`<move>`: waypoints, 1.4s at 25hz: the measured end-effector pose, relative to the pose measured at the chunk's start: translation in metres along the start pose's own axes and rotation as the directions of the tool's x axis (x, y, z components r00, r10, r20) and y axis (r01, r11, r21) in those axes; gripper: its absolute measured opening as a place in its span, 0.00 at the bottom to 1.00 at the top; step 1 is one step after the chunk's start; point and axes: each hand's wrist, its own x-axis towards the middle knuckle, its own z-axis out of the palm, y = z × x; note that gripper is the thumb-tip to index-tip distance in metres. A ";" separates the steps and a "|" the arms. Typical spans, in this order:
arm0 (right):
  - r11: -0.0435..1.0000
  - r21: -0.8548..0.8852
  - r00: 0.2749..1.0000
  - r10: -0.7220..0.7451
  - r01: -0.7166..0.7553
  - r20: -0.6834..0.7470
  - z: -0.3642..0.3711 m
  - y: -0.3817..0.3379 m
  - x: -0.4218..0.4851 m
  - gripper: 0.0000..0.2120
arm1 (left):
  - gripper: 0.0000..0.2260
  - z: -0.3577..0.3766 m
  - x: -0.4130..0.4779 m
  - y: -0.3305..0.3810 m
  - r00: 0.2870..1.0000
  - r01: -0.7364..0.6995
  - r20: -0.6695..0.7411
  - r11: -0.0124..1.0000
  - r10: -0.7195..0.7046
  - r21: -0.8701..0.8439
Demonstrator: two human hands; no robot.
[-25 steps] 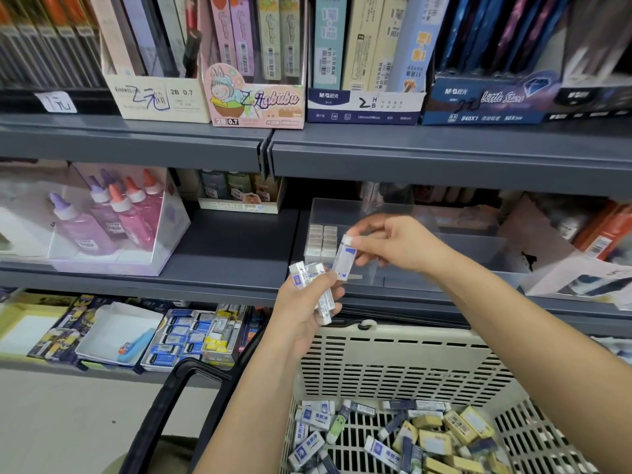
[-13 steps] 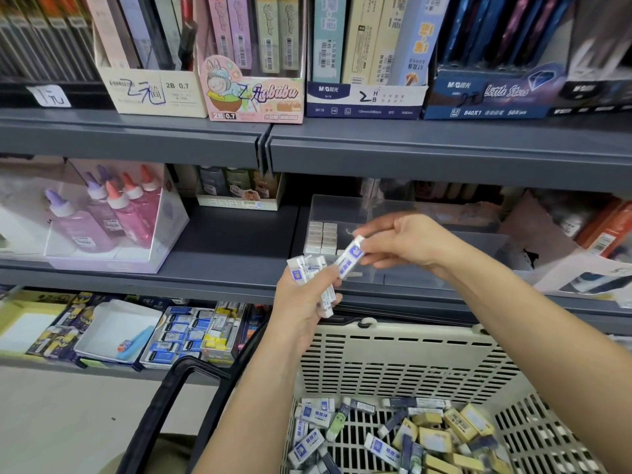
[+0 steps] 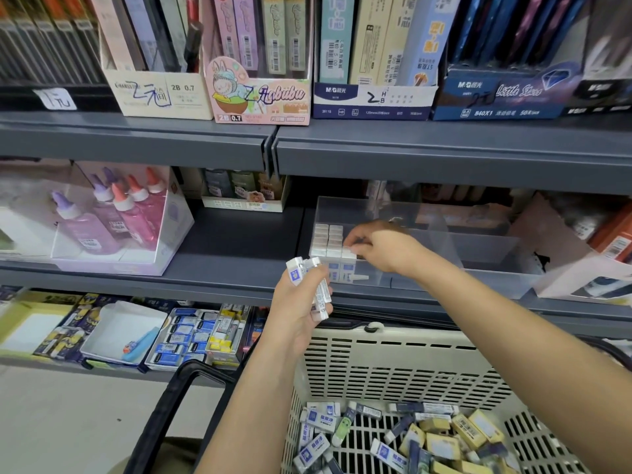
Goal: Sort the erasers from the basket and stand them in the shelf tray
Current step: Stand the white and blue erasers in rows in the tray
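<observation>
Before a grey shop shelf (image 3: 239,241), a person's right hand (image 3: 383,249) pinches a white eraser (image 3: 349,253) into the standing rows (image 3: 328,238) at the nine-o'clock end of the clear tray (image 3: 478,239). The left hand (image 3: 297,313), at seven o'clock of the tray, grips a bundle of erasers (image 3: 309,272). Placing looks nearly done; next comes drawing another from the bundle. Fingertips hide the eraser's seating. The basket (image 3: 393,357) sits at six o'clock, cut off below.

Cream box (image 3: 160,97) reads "2B 0.7"; white box (image 3: 372,100) "M&G"; dark blue box (image 3: 496,97) "840X1".
</observation>
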 end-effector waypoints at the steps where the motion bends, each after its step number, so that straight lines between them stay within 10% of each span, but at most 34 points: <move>1: 1.000 -0.017 1.000 -0.013 0.013 0.009 0.000 0.000 -0.001 0.10 | 0.04 0.001 0.000 0.000 1.000 0.016 0.010 1.000 -0.016 -0.001; 6: 0.996 0.019 0.982 -0.077 0.082 -0.173 -0.005 -0.012 -0.021 0.12 | 0.07 0.005 -0.003 -0.002 0.996 -0.044 0.077 0.994 0.037 0.097; 16: 0.780 0.625 0.998 0.001 -0.037 0.057 -0.016 -0.011 -0.045 0.03 | 0.09 0.004 -0.009 0.001 0.993 -0.044 0.117 0.995 0.034 0.090; 21: 0.667 0.745 0.991 0.097 0.005 -0.094 -0.035 -0.001 -0.028 0.05 | 0.06 0.003 -0.006 0.000 0.997 -0.046 0.068 0.998 0.044 0.031; 35: 0.975 0.216 0.980 0.091 -0.051 -0.178 -0.031 0.007 0.000 0.13 | 0.09 -0.002 -0.003 -0.003 0.996 -0.042 0.079 0.998 0.038 0.053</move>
